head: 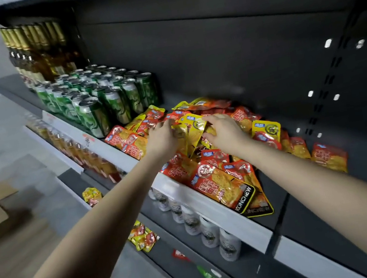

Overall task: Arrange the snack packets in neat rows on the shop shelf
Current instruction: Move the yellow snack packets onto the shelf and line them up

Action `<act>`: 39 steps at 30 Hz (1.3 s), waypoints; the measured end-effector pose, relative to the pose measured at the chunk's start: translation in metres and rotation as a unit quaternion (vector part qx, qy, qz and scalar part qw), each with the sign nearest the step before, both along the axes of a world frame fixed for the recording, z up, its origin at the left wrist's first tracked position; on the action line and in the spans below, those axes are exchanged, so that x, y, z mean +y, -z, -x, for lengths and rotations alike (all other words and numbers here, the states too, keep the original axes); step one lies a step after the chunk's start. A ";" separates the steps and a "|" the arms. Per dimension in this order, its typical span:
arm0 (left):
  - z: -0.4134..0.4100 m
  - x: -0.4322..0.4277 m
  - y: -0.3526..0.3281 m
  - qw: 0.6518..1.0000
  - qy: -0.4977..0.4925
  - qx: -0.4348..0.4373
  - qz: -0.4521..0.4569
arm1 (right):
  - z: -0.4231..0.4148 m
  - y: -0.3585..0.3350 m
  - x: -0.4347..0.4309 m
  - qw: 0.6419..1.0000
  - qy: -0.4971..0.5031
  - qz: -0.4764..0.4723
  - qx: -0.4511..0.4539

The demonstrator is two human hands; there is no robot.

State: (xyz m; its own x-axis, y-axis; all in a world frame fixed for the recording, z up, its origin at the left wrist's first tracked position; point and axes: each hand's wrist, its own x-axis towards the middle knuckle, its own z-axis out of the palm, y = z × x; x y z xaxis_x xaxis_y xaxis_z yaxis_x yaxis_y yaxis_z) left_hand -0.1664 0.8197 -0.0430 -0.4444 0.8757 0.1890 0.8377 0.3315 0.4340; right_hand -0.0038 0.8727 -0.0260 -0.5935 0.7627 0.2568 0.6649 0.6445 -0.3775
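packets: red and yellow snack packets [218,181] in a loose heap on the shelf [202,198], right of the green cans [103,99]; no rows yet
left hand [162,140]: fingers closed on a yellow packet [194,128] atop the heap
right hand [223,129]: pinching the same bunch from the right
tip: lift a few, square edges, stand them starting beside the cans
unclear: fingertips hidden under packets; packet count unreadable; lower shelves blurred
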 end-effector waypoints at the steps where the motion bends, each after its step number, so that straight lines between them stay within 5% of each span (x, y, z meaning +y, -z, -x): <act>1: 0.005 -0.001 0.002 1.000 0.007 -0.010 -0.009 | 0.007 -0.001 0.001 1.000 0.007 -0.002 0.007; 13: 0.014 -0.012 -0.017 0.984 -0.018 -0.094 -0.152 | 0.025 -0.010 0.008 0.979 0.108 0.019 0.174; 23: -0.087 0.014 -0.060 0.962 0.053 -0.122 -0.237 | -0.087 -0.038 0.016 0.931 0.210 -0.006 0.298; 39: -0.417 0.026 -0.044 0.903 0.377 -0.168 -0.115 | -0.439 -0.041 -0.068 0.886 0.428 -0.042 0.173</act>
